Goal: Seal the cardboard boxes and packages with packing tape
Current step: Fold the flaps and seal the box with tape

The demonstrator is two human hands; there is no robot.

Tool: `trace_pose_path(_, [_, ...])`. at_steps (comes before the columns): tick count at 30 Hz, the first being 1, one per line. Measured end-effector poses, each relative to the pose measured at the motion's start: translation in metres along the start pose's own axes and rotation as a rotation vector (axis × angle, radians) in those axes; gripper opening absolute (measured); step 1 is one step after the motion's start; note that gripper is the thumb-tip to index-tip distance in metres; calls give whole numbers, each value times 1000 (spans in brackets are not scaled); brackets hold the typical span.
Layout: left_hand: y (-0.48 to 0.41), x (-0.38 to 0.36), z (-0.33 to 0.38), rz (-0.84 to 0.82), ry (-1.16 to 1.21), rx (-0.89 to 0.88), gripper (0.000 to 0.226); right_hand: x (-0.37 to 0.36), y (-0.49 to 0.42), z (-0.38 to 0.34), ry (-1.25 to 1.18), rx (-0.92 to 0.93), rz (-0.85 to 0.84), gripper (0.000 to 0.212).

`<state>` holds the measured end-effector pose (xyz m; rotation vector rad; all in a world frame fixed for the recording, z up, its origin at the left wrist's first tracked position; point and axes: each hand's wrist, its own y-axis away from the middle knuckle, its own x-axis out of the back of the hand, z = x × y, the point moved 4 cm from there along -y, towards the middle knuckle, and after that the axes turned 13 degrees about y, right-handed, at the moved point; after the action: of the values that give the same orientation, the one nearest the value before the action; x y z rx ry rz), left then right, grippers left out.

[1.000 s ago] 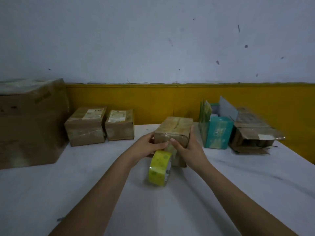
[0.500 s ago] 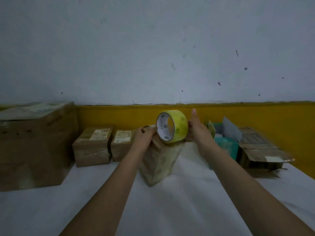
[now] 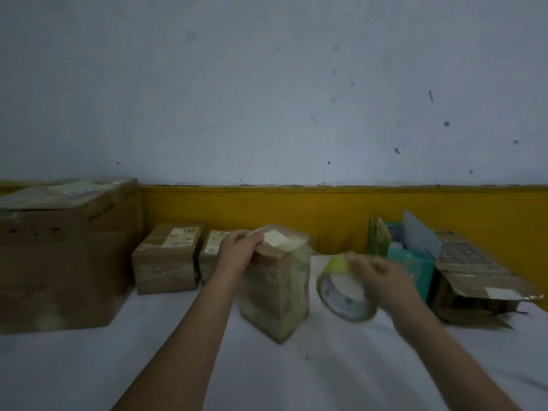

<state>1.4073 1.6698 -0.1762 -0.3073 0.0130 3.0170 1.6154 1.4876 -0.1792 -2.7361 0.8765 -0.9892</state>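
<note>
A small brown cardboard box (image 3: 277, 289) stands upright on the white table, wrapped in glossy clear tape. My left hand (image 3: 240, 252) grips its top left edge, fingers curled over the taped top. To the right of the box my right hand (image 3: 382, 277) holds a yellow tape roll (image 3: 341, 289) a little above the table, blurred by motion. A strip of tape seems to run from the roll to the box's right side.
A large cardboard box (image 3: 59, 256) stands at the left. Two small labelled boxes (image 3: 169, 259) sit at the back by the yellow wall band. A teal carton (image 3: 412, 262) and an open, torn cardboard box (image 3: 474, 280) lie at the right. White table (image 3: 267, 375) in front.
My right hand carried the tape roll from above the box down to its right side. My left hand stayed on the box's top. The view tilted slightly.
</note>
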Motion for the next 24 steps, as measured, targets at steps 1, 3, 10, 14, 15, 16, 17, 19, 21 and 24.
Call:
trace_pose_path(1, [0, 0, -1, 5, 6, -7, 38, -19, 11, 16, 48, -15, -36, 58])
trace_pose_path(3, [2, 0, -1, 19, -32, -26, 39, -62, 16, 34, 66, -12, -85, 51])
trace_pose_path(10, [22, -13, 36, -78, -939, -486, 62, -80, -4, 54, 126, -8, -35, 49])
trace_pose_path(14, [30, -41, 28, -331, -1267, -259, 138, -82, 2, 50, 131, -10, 6, 48])
trace_pose_path(15, [31, -44, 27, -333, -1282, -238, 132, -81, 4, 50, 104, -13, 5, 45])
trace_pose_path(16, [32, -46, 28, -327, -1266, -227, 122, -81, 8, 51, 77, -10, -15, 42])
trace_pose_path(17, [32, -45, 29, -317, -1237, -214, 111, -80, 13, 51, 51, 6, -48, 43])
trace_pose_path(19, [30, -38, 35, -278, -1169, -201, 93, -78, 22, 52, 17, 70, -61, 56])
trace_pose_path(21, [29, -25, 41, -232, -1033, -160, 83, -66, 21, 49, 19, 148, 37, 58])
trace_pose_path(24, [33, -2, 44, -196, -617, 70, 60, -38, 5, 28, -44, 193, 212, 42])
